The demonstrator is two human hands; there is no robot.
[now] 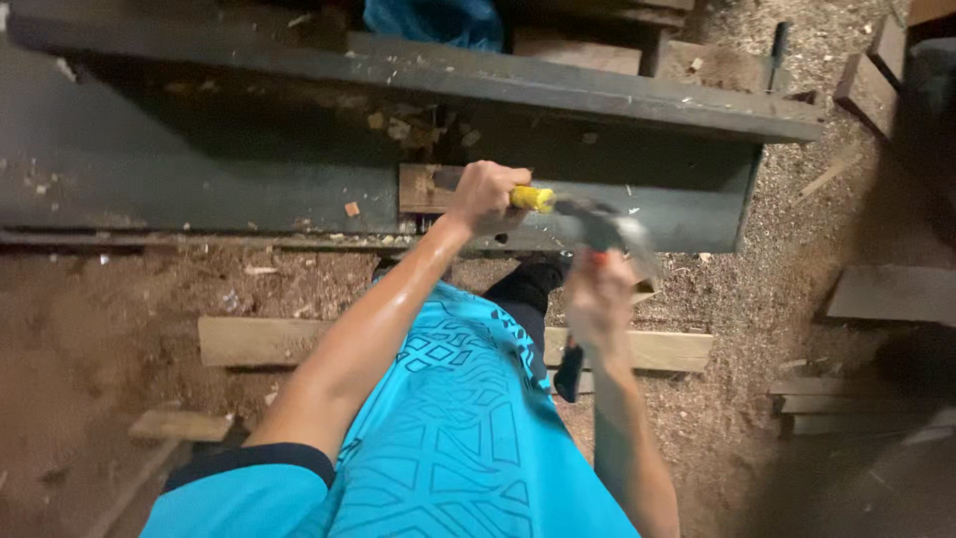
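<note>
Blurred right hand [600, 299], perhaps gripping hammer [609, 231]

Left hand [485, 196] fisted, arm outstretched; right hand [600, 299] raised, motion-blurred, grip closed.

A: What hems in the hands?

B: The dark steel beam [418, 70] runs across the top, its flange overhanging a recess. The left hand [485, 197] sits in that recess, closed on a yellow-handled tool [533, 198], just beside a wood block [423, 187]. Chips [408, 128] lie on the ledge behind.

A: And the right?

B: The right hand [600, 299], blurred, grips a hammer [607, 231] just outside the beam's lower edge, close to the tool.

A: Open room?

B: Left along the recess, and the sawdust floor [119, 299] below. A plank [261, 341] crosses it under the arms; boards [891, 294] crowd the right side.
</note>
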